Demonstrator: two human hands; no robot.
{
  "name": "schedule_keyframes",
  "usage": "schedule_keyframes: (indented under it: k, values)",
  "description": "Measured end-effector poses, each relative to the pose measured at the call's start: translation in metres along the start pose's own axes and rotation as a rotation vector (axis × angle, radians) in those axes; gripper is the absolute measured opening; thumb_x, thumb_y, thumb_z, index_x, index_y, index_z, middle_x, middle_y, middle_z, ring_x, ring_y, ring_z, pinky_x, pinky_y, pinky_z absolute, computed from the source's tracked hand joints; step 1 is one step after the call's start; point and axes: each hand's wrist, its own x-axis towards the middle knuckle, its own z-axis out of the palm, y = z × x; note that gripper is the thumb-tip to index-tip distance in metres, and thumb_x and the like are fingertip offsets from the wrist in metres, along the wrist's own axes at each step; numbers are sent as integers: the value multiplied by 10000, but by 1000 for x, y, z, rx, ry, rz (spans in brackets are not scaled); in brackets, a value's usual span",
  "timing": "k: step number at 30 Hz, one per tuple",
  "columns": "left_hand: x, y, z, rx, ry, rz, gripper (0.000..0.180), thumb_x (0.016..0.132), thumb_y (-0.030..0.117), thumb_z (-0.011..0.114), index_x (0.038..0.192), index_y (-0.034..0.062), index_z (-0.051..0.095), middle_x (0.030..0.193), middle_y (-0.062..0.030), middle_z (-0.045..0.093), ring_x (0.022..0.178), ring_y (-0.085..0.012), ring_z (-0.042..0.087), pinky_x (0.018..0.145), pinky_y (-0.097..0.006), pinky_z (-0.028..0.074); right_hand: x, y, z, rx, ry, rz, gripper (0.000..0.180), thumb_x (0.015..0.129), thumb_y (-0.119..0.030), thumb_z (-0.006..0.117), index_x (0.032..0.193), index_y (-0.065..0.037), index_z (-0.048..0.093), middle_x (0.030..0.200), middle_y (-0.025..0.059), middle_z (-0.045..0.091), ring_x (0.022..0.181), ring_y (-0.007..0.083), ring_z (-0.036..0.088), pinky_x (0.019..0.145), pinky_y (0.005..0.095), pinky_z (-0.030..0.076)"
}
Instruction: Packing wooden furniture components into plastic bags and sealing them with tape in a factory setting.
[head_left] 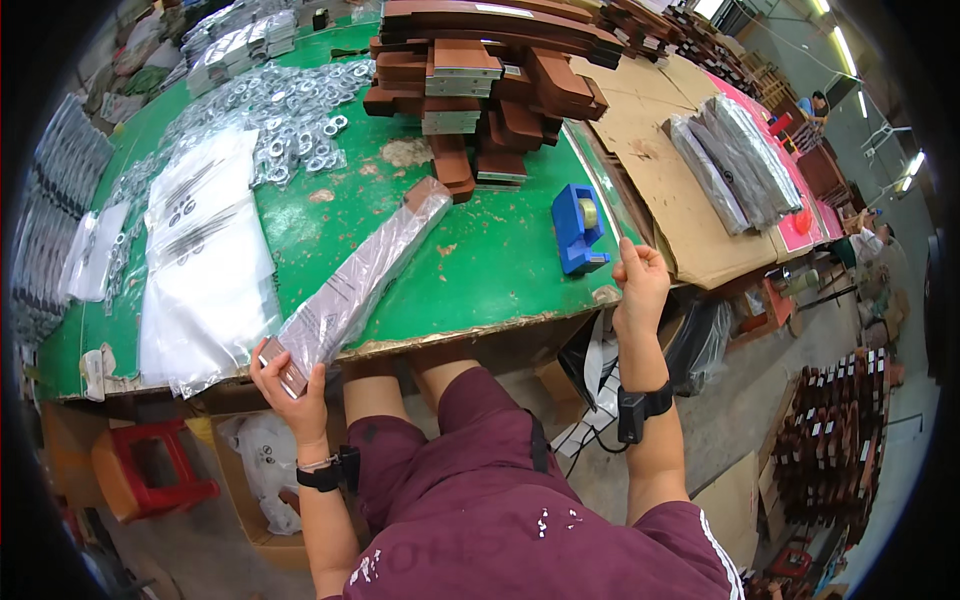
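You are holding the near end of a long brown wooden piece in a clear plastic sleeve (350, 280), which is lying slantwise on the green surface (480, 260) with its near end hanging over the front edge. Your left hand (290, 385) is closing its grip around that overhanging end, fingers pinching the open mouth of the sleeve. Your right hand (640, 280) is hovering at the front right corner of the surface, just beside the blue tape dispenser (578, 228), its grip pressed together at thumb and forefinger as if nipping a bit of tape, though you cannot tell from here whether any tape is between them. A pile of flat plastic bags (205, 270) is lying toward the left edge, and a stack of brown wooden pieces (480, 90) is sitting at the far side. The step in hand looks like sealing the sleeve; the next move is likely calling for you to bring your right hand across to the folded mouth while your left keeps it flat.
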Motion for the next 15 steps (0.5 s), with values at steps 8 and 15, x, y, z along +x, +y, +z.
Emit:
schedule_keyframes:
  k: [8,15]
  values:
    - [1,-2,-1,-7,12,8,487,741,229,817,1094,70,522,1364,-195,440,1204,-346,471,1011,-431,387,-22,36,-24,15,-86,290,271,875,-216,748,973,-38,569,667,-17,557,535,52,504,475,189,373]
    - [9,2,-5,40,12,0,456,699,150,821,1058,63,555,1303,-194,488,1193,-351,485,994,-430,401,-14,58,-33,-238,-165,215,234,896,-256,724,829,-57,620,622,-24,545,508,49,491,438,200,350]
